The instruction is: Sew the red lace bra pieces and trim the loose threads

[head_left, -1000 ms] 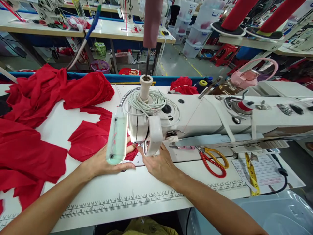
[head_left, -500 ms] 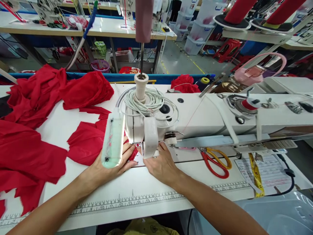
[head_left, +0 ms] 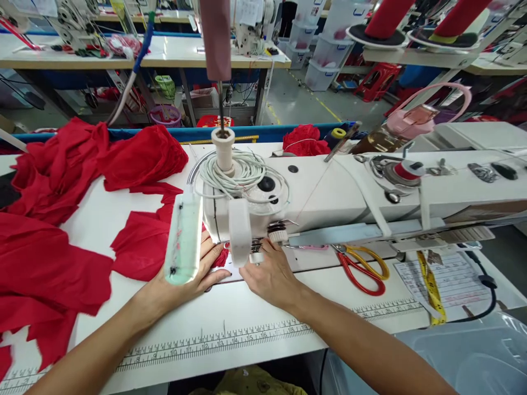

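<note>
A white sewing machine [head_left: 329, 189] stands before me with its head end at mid-picture. My left hand [head_left: 177, 288] lies flat left of the needle area, fingers stretched over the edge of red fabric [head_left: 221, 258]; a pale green see-through guard [head_left: 185, 241] covers part of it. Right of the needle area, my right hand [head_left: 272, 280] rests with fingers bent and drawn together beneath the machine head. Whatever those fingertips grip is hidden. More red cloth [head_left: 142, 241] spreads left of the guard.
Heaps of red fabric [head_left: 41, 258] cover the left side. Scissors [head_left: 362, 269] with red and yellow handles lie right of my right hand, near a yellow tape measure [head_left: 430, 285] and a written sheet [head_left: 457, 285]. A printed ruler [head_left: 222, 340] runs along the front edge.
The view has shifted slightly, so the machine appears a little further left. My left thumb now sits more apart from its fingers; my right hand stays by the needle area.
</note>
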The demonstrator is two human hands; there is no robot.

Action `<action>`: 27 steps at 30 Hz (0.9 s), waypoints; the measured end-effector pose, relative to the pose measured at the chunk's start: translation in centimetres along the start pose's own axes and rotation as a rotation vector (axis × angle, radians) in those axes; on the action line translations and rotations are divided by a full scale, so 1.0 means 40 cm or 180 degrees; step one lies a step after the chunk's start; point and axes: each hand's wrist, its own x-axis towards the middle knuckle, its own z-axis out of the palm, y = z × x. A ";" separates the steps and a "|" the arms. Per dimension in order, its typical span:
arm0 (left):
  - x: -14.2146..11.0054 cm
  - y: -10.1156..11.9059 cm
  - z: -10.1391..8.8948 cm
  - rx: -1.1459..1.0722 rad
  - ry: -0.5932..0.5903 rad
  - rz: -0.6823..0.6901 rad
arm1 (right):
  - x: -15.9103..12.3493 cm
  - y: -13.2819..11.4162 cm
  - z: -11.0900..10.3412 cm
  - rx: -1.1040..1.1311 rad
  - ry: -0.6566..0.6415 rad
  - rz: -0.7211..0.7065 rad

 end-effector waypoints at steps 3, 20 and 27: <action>0.008 -0.002 -0.009 -0.0115 -0.0046 -0.0068 | 0.009 0.017 -0.008 0.0158 0.0427 0.0131; 0.030 0.009 -0.041 -0.0200 -0.0206 -0.0072 | 0.016 0.035 -0.013 0.0438 0.0764 0.0110; 0.036 0.010 -0.062 -0.0030 -0.0048 0.0049 | 0.017 0.048 0.026 0.0344 0.0420 -0.0242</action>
